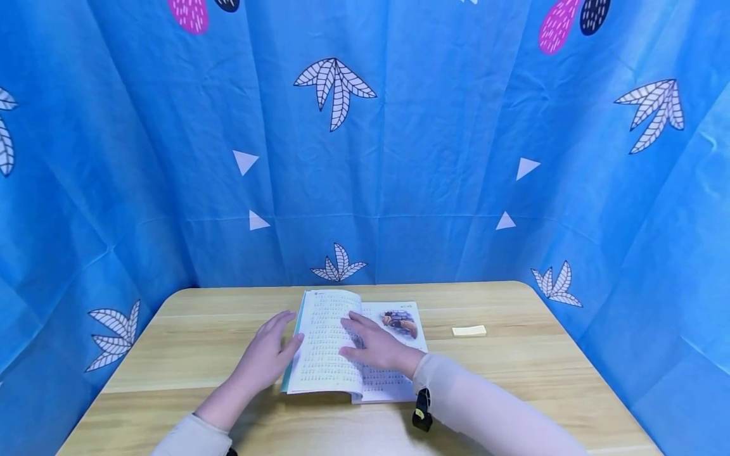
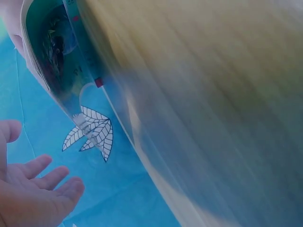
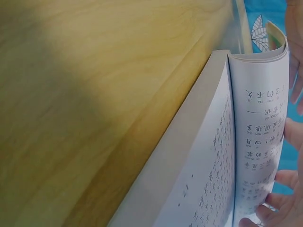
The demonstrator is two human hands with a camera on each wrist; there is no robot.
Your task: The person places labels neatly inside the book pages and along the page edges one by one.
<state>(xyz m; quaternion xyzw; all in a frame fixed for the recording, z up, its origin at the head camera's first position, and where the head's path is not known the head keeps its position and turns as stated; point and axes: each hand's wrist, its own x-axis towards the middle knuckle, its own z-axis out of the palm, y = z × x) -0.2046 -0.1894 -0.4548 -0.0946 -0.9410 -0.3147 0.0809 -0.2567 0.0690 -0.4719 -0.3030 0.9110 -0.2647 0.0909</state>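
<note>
An open book (image 1: 327, 342) with printed text lies on the table, its left pages raised and bowed. My right hand (image 1: 376, 342) reaches over it from the right, fingers extended, touching the left page near the spine. In the right wrist view its fingertips lie along the curved page (image 3: 258, 127). Beside the book's left edge is my left hand (image 1: 265, 351), thumb and fingers spread, holding nothing. The left wrist view shows that hand's loose fingers (image 2: 47, 182) apart from the book's teal cover (image 2: 87, 47). A coloured picture (image 1: 399, 323) is printed on the right page.
A small pale rectangular block (image 1: 469, 331) lies on the wooden table (image 1: 502, 373), right of the book. Blue patterned curtain (image 1: 433, 126) hangs behind the table and along both sides. A black strap device (image 1: 422, 411) sits at my right wrist.
</note>
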